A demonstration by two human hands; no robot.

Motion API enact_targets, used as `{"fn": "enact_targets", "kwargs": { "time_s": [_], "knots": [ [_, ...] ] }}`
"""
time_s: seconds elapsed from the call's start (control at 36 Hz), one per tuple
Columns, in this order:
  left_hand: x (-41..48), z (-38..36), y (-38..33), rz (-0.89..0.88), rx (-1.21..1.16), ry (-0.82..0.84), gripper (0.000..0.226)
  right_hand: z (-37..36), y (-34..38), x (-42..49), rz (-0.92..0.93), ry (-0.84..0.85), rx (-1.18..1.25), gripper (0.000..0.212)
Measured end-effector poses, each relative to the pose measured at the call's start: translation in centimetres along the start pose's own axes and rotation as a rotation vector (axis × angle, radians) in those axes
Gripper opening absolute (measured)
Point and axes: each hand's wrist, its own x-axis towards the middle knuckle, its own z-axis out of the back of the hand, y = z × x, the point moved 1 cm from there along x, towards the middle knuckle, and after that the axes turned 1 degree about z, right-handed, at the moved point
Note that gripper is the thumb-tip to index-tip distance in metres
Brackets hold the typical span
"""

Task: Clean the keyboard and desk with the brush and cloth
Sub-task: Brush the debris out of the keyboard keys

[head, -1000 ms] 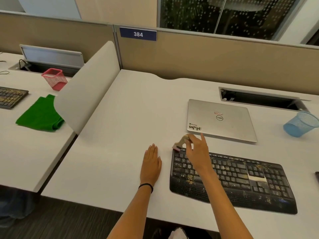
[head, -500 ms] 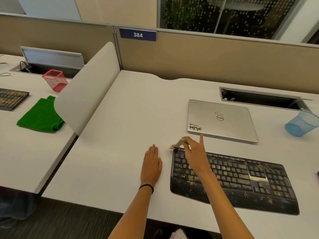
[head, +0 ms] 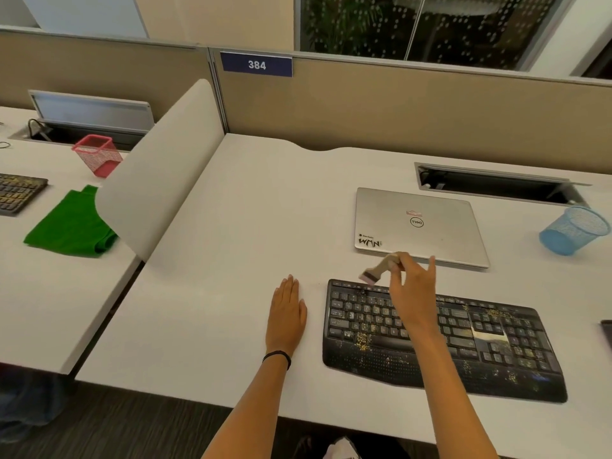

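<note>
Head view shows the person's right hand [head: 412, 293] pinching a small brush [head: 379, 268] by its handle — bristle end tilted down at the back left edge of the crumb-speckled black keyboard [head: 463, 342]. Left hand [head: 286, 313] lies flat on the white desk [head: 248, 226] just beside the keyboard, fingers straight and pressed together. Green cloth [head: 69, 226] sits on the neighbouring desk [head: 49, 293] past the divider [head: 159, 180] — well apart. Closed silver laptop [head: 417, 223] behind the keyboard.
</note>
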Motion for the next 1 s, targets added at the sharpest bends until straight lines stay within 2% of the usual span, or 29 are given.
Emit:
{"fn": "enact_targets", "kwargs": {
  "time_s": [0.14, 0.5, 0.72, 0.86, 1.0],
  "knots": [
    [0.0, 0.0, 0.0, -0.003, 0.002, -0.006, 0.051, 0.7, -1.4, -0.8, -0.071, -0.043, -0.108, 0.011],
    [0.0, 0.0, 0.0, 0.01, 0.003, -0.004, 0.051, -2.9, 0.7, -1.5, -0.016, 0.048, -0.033, 0.019],
    [0.1, -0.1, 0.0, 0.014, 0.013, -0.008, 0.051, -5.0, 2.8, -1.2, -0.017, 0.099, 0.08, 0.023],
    [0.1, -0.1, 0.0, 0.01, 0.012, -0.014, 0.051, -5.0, 4.3, -0.8, -0.069, 0.117, 0.263, 0.02],
    [0.1, 0.0, 0.1, 0.003, 0.002, -0.012, 0.051, -3.8, 4.2, -0.5, -0.133, 0.036, 0.358, 0.015]
  ]
}}
